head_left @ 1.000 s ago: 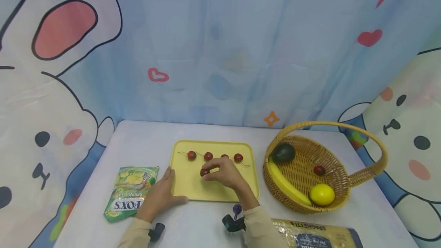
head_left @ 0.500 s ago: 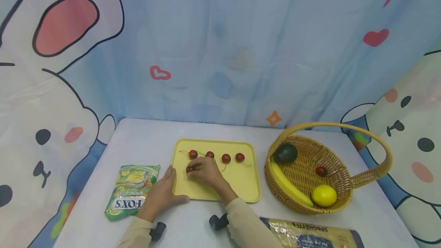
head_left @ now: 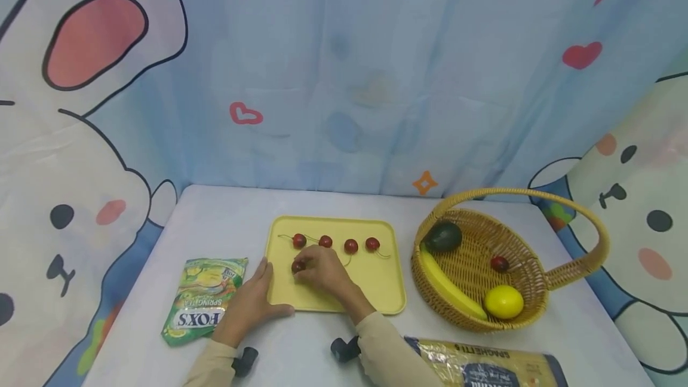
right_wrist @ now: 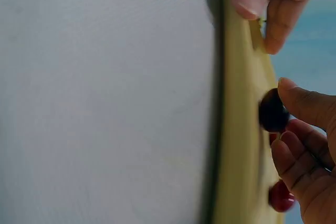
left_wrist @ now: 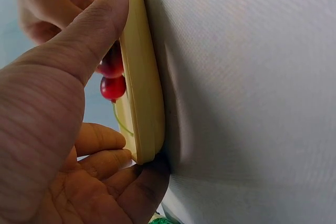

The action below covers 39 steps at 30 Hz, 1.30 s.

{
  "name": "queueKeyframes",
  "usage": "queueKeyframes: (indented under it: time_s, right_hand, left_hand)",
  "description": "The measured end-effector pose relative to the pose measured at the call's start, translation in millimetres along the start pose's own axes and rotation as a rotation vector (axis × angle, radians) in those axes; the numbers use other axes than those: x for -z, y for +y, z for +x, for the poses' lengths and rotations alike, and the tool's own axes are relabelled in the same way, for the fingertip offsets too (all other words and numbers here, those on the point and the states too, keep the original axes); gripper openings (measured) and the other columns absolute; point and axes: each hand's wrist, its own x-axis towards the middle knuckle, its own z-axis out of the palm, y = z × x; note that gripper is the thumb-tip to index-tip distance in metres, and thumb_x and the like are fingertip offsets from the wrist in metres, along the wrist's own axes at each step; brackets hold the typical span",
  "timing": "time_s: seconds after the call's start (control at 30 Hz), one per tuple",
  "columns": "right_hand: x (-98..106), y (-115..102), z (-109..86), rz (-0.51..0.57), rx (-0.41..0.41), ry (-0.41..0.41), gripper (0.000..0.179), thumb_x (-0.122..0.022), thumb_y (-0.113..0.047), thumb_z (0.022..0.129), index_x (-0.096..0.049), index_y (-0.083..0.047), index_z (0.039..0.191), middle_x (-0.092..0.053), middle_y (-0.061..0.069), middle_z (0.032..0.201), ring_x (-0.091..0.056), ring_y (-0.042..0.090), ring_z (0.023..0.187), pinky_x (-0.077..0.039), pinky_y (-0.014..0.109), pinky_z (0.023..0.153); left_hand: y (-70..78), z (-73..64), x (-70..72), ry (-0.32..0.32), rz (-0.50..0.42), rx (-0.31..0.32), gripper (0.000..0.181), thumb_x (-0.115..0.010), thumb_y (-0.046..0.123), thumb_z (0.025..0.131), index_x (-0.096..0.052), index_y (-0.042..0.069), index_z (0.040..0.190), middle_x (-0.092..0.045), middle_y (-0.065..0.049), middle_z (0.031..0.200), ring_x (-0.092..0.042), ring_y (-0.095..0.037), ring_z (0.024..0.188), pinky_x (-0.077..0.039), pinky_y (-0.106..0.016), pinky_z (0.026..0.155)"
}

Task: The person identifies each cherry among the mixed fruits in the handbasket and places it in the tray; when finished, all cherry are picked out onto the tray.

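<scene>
A yellow tray [head_left: 371, 291] lies on the table with a row of several dark red cherries [head_left: 351, 246] along its far part. My right hand [head_left: 328, 273] pinches another cherry [right_wrist: 270, 111] over the tray's left part, in front of the row. At the tray's near left corner rests my left hand [head_left: 252, 303]. Its fingers reach along the left side, and its thumb [left_wrist: 100, 24] lies along the front rim.
Left of the tray is a green FOX'S packet [head_left: 201, 300]. To the right stands a wicker basket [head_left: 516, 243] with an avocado [head_left: 444, 236], banana [head_left: 451, 285], yellow lemon [head_left: 503, 301] and a cherry [head_left: 499, 264]. A spaghetti pack [head_left: 484, 366] lies at the near right.
Over the past second my right hand has carried the pinched cherry leftward across the tray, with little movement in the last half second. The left hand stays at the corner.
</scene>
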Motion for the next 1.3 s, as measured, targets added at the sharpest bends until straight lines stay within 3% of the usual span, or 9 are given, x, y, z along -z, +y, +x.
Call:
queueKeyframes:
  time_s: [0.13,0.33,0.43,0.57,0.67,0.77,0.87,0.97,1.3]
  right_hand:
    - [39.2,-5.5,-20.9,0.005,0.062,-0.154,0.020,-0.080,-0.010,0.082,-0.077,-0.006,0.101,-0.075,0.004,0.101,-0.069,0.020,0.093,-0.057,0.030,0.079]
    - [138.0,10.8,-69.9,0.181,0.109,-0.478,0.023,-0.075,-0.006,0.087,-0.074,0.001,0.109,-0.073,0.021,0.106,-0.073,0.018,0.092,-0.059,0.027,0.079]
    - [187.2,33.4,-96.5,0.240,0.046,-0.368,0.027,-0.073,-0.010,0.089,-0.073,0.002,0.113,-0.072,0.024,0.109,-0.072,0.014,0.093,-0.060,0.030,0.081]
    - [236.5,73.8,-120.8,0.179,-0.184,0.005,0.040,-0.074,-0.020,0.090,-0.068,0.004,0.121,-0.072,0.015,0.114,-0.067,0.004,0.091,-0.057,0.024,0.076]
    - [255.2,104.7,-125.2,0.102,-0.407,0.293,0.049,-0.073,-0.028,0.092,-0.064,0.002,0.129,-0.069,0.015,0.121,-0.066,0.010,0.093,-0.057,0.029,0.075]
    - [262.8,132.3,-124.1,0.092,-0.593,0.447,0.051,-0.071,-0.028,0.093,-0.060,-0.001,0.134,-0.062,0.021,0.132,-0.064,0.028,0.106,-0.057,0.045,0.087]
    - [265.7,155.4,-127.1,0.109,-0.723,0.474,0.047,-0.070,-0.022,0.093,-0.061,-0.003,0.135,-0.060,0.021,0.135,-0.059,0.034,0.117,-0.052,0.048,0.096]
    - [265.2,172.1,-132.4,0.109,-0.788,0.462,0.041,-0.068,-0.015,0.093,-0.063,-0.003,0.132,-0.069,0.017,0.120,-0.062,0.031,0.107,-0.054,0.040,0.086]
    - [260.8,187.4,-147.1,-0.004,-0.808,0.416,0.036,-0.070,-0.002,0.088,-0.067,0.004,0.123,-0.069,0.022,0.116,-0.053,0.043,0.119,-0.043,0.059,0.100]
  left_hand:
    - [0.1,-1.0,0.8,0.011,0.008,0.006,0.114,-0.085,0.054,0.069,-0.034,-0.009,0.150,-0.026,-0.028,0.158,-0.045,-0.048,0.134,-0.045,-0.054,0.105]
    - [-0.1,-2.5,5.4,0.022,0.026,0.004,0.114,-0.085,0.052,0.070,-0.033,-0.010,0.149,-0.027,-0.029,0.158,-0.044,-0.048,0.134,-0.045,-0.054,0.105]
    - [-0.5,-2.7,8.6,0.021,0.022,0.009,0.113,-0.085,0.052,0.070,-0.032,-0.010,0.150,-0.026,-0.029,0.158,-0.044,-0.049,0.134,-0.045,-0.054,0.105]
    - [-1.1,-2.9,10.0,0.019,0.015,0.007,0.113,-0.086,0.051,0.070,-0.033,-0.010,0.149,-0.025,-0.030,0.158,-0.044,-0.050,0.133,-0.045,-0.057,0.105]
    - [-2.5,-3.3,8.2,0.010,0.015,0.012,0.114,-0.086,0.051,0.069,-0.033,-0.010,0.149,-0.024,-0.030,0.158,-0.044,-0.051,0.133,-0.044,-0.059,0.104]
    - [-4.3,-4.0,5.1,0.001,0.011,0.018,0.115,-0.086,0.052,0.069,-0.032,-0.010,0.149,-0.023,-0.029,0.158,-0.044,-0.051,0.133,-0.043,-0.061,0.105]
    - [-4.7,-5.5,2.7,-0.005,0.008,0.014,0.115,-0.086,0.052,0.068,-0.033,-0.011,0.149,-0.024,-0.030,0.158,-0.044,-0.052,0.132,-0.043,-0.062,0.104]
    - [-4.1,-5.9,1.5,-0.006,0.014,0.010,0.114,-0.086,0.052,0.069,-0.033,-0.011,0.149,-0.025,-0.030,0.158,-0.044,-0.052,0.132,-0.044,-0.061,0.103]
    - [0.8,-2.6,2.3,-0.002,0.019,-0.014,0.113,-0.086,0.052,0.069,-0.035,-0.011,0.148,-0.027,-0.031,0.157,-0.046,-0.052,0.131,-0.046,-0.060,0.102]
